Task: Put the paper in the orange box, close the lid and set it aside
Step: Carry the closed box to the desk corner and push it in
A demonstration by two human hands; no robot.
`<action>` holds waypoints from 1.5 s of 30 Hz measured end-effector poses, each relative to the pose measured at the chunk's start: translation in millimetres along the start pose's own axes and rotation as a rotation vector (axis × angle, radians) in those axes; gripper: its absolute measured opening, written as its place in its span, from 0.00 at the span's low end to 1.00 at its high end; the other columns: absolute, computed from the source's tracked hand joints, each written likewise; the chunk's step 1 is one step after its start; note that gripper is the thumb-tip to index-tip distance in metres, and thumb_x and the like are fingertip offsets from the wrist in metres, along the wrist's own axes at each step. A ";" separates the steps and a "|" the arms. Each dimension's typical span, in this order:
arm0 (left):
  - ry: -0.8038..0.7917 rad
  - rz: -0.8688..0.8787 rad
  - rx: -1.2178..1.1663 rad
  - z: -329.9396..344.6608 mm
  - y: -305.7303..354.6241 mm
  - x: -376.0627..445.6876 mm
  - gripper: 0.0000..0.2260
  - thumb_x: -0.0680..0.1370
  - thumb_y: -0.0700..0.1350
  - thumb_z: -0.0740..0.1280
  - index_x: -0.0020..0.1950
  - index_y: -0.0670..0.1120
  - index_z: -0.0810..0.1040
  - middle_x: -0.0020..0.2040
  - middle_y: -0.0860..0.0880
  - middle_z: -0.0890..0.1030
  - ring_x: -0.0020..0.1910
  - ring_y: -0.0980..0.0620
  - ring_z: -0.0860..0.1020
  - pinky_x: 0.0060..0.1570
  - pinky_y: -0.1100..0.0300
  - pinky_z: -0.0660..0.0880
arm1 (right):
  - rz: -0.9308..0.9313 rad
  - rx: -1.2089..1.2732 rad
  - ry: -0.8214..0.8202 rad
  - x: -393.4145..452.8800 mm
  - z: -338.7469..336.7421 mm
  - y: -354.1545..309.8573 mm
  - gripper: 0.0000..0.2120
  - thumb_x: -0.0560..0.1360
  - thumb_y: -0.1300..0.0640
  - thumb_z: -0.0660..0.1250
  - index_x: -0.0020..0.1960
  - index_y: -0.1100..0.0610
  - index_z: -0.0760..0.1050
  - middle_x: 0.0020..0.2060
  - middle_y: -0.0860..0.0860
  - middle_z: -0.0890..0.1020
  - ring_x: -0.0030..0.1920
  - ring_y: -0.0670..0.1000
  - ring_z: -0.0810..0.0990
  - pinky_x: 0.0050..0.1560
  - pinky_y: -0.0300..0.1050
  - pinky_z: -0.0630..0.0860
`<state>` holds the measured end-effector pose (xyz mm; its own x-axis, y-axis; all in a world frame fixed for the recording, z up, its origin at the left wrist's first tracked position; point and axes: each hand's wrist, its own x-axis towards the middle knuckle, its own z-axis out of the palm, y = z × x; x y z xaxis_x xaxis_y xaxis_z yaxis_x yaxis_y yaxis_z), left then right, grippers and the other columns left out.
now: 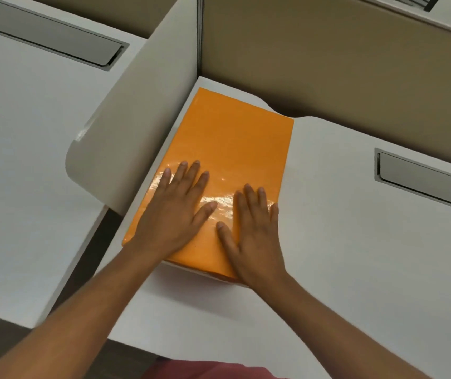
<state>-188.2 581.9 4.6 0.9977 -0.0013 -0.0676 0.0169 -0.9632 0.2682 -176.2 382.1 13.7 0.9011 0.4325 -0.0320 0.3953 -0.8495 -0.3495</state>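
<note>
The orange box (230, 143) lies on the white desk (355, 242) with its glossy lid down flat, its long left side against the white divider panel (136, 127). My left hand (175, 212) rests palm-down on the near left part of the lid, fingers spread. My right hand (251, 231) lies flat on the near right part of the lid, close to the box's near corner. Neither hand grips anything. No paper is visible; the inside of the box is hidden by the lid.
A tan partition wall (328, 64) runs behind the desk. A grey cable-port flap (424, 179) is set into the desk at the right. A second white desk (27, 160) with its own flap (54, 39) lies to the left beyond the divider.
</note>
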 end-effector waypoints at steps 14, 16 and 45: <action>0.062 0.018 0.052 -25.4 -42.3 114.6 0.36 0.82 0.66 0.43 0.85 0.48 0.57 0.86 0.46 0.55 0.86 0.44 0.51 0.83 0.43 0.48 | 0.017 -0.100 0.039 126.7 1.6 -4.1 0.37 0.82 0.36 0.47 0.84 0.56 0.54 0.84 0.55 0.53 0.84 0.58 0.47 0.81 0.64 0.43; 0.063 0.014 0.054 -28.3 -47.1 132.3 0.36 0.81 0.66 0.43 0.85 0.48 0.56 0.87 0.46 0.55 0.86 0.44 0.51 0.83 0.43 0.48 | 0.013 -0.102 0.042 145.4 -0.3 -1.1 0.37 0.82 0.35 0.47 0.84 0.56 0.54 0.84 0.55 0.53 0.84 0.58 0.47 0.81 0.65 0.43; 0.241 0.043 0.167 -50.6 -41.3 198.6 0.31 0.83 0.59 0.49 0.79 0.42 0.71 0.81 0.41 0.69 0.80 0.41 0.67 0.80 0.40 0.60 | -0.072 0.208 0.241 224.7 -20.3 31.0 0.36 0.81 0.35 0.49 0.83 0.53 0.57 0.84 0.50 0.57 0.84 0.52 0.50 0.82 0.62 0.45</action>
<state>12.5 635.0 28.7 0.9843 0.0017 0.1764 -0.0167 -0.9946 0.1028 42.1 446.7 14.7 0.8983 0.3840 0.2136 0.4369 -0.7288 -0.5272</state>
